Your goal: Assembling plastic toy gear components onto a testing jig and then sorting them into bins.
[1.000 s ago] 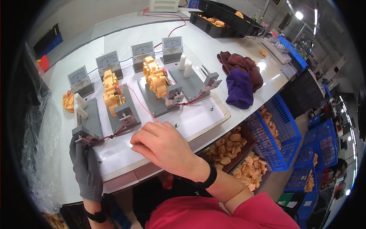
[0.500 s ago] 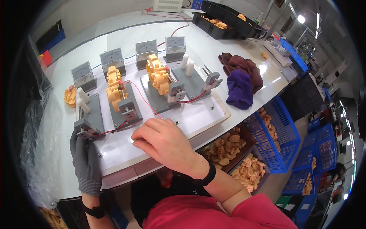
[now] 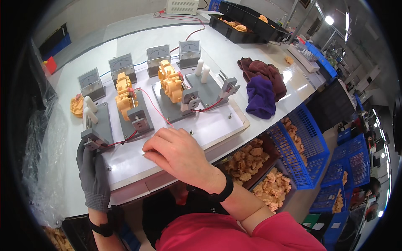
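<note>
My left hand (image 3: 93, 178), in a grey glove, reaches up to the front of the leftmost test fixture. Its fingers close round the fixture's grey end block (image 3: 94, 139), partly hidden by it. This fixture bears two white pegs (image 3: 90, 112) and metal pins, with no yellow part on it. My bare right hand (image 3: 178, 154) hovers over the front of the white board (image 3: 217, 129), thumb and forefinger pinched together. A small white bit shows at those fingertips, too small to name. Yellow gearbox-like parts sit on the second fixture (image 3: 124, 98) and the third fixture (image 3: 171, 83).
Several analog meters (image 3: 121, 67) stand behind the fixtures. A loose yellow part (image 3: 77, 105) lies at the left. Purple cloth (image 3: 261, 96) and brown cloth lie at the right. Black trays (image 3: 234, 33) stand far back; blue baskets (image 3: 307, 146) of yellow parts sit below the table's right edge.
The whole view has shifted slightly. Both hands keep nearly the same places and poses, and the fixtures look unchanged.
</note>
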A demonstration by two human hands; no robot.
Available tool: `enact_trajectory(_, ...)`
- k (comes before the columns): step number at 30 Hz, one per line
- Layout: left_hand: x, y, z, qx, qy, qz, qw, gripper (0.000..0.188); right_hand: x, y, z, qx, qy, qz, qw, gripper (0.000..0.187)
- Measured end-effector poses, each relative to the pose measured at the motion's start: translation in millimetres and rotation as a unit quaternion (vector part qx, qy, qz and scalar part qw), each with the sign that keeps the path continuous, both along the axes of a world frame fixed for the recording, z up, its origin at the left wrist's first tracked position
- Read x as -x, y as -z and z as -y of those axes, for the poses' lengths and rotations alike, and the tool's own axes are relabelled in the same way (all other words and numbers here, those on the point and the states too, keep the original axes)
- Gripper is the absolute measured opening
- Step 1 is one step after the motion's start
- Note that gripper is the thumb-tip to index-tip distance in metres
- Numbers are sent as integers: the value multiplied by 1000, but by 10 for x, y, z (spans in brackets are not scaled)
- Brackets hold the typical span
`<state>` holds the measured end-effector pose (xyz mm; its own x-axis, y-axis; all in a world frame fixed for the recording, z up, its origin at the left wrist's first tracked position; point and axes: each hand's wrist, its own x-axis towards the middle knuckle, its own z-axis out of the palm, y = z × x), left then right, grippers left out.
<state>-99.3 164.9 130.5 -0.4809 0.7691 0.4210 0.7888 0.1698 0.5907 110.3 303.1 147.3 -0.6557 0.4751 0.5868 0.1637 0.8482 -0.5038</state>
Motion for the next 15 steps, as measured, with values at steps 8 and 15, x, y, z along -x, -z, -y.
enact_trajectory(8,-16,-12,-27,2,-7,0,1000,36,-3,24,-8,-24,-2,-18,1000,9)
enact_trajectory(15,6,9,-5,11,-16,11,1000,37,-6,35,-3,-51,-2,-17,999,9)
